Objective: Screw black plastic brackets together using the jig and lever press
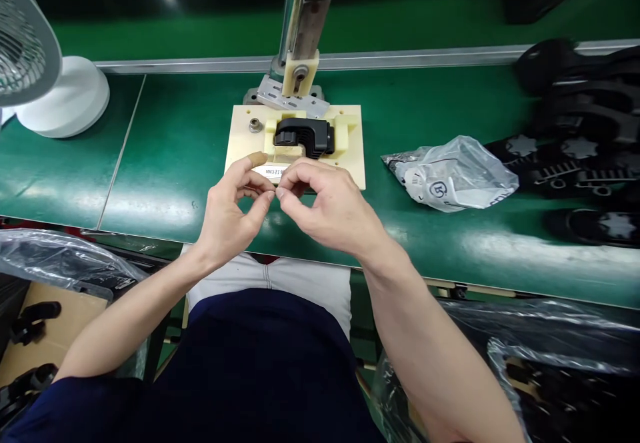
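My left hand (235,203) and my right hand (327,203) meet at their fingertips over the front edge of a cream fixture plate (353,163). Both are closed in a pinch, and whatever sits between the fingertips is too small to make out. Just beyond them, a black curved plastic part (313,135) rests in the fixture's raised holders. A printed label (273,172) on the plate is partly covered by my fingers. A metal bolt head (255,125) shows at the plate's left. Behind it stands an upright press column (307,26) with a cream block at its lower end.
On the green bench (175,163) a clear plastic bag (453,175) lies to the right, beside several black parts (575,136). A white fan (65,96) stands at the left. Below the bench are boxes with plastic liners (65,260) and black parts.
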The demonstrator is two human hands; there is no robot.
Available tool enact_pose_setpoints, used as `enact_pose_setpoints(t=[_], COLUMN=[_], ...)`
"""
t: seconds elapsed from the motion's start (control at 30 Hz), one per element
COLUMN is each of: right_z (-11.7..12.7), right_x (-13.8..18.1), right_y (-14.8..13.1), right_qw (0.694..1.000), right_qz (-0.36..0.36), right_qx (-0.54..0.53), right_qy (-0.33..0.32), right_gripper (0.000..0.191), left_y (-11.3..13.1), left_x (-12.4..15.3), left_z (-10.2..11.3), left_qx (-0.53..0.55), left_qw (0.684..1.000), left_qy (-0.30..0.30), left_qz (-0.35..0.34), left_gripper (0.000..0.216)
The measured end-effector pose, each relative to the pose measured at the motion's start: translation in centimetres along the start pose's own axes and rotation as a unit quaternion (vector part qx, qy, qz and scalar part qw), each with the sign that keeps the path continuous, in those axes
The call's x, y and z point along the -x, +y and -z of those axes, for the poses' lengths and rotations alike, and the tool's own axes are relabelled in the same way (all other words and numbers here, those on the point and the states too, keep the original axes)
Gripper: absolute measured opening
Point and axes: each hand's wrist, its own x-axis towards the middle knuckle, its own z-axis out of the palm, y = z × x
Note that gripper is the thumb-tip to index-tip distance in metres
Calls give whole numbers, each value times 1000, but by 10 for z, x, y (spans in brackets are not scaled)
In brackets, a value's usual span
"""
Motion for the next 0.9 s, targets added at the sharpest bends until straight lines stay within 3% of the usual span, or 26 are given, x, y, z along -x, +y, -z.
enact_pose_setpoints(t=[0.13,0.27,0.43,0.57,0.7,0.9], right_z=[-2,-9,-15,-17,-16,-6], right_x=[4,9,12,13,8,-33], right_y=[-1,2,3,2,5,34], right_qw=[997,983,977,980,987,966], right_qz=[-46,-80,-86,-87,-44,41], right_qx=[-59,-162,-183,-158,-86,67], right_qy=[-24,32,73,86,124,247], right_gripper=[11,7,5,8,12,10], left_y=[-3,-4,-4,-2,2,-4], left_x=[0,-5,-9,-7,-13,-69], left_z=[2,-1,-4,-6,-7,-7], left_qx=[49,139,167,153,133,27], left_qw=[998,987,982,985,989,998], left_qy=[-11,27,32,29,28,39], left_qz=[30,79,83,71,57,-43], left_gripper=[40,35,38,37,36,30])
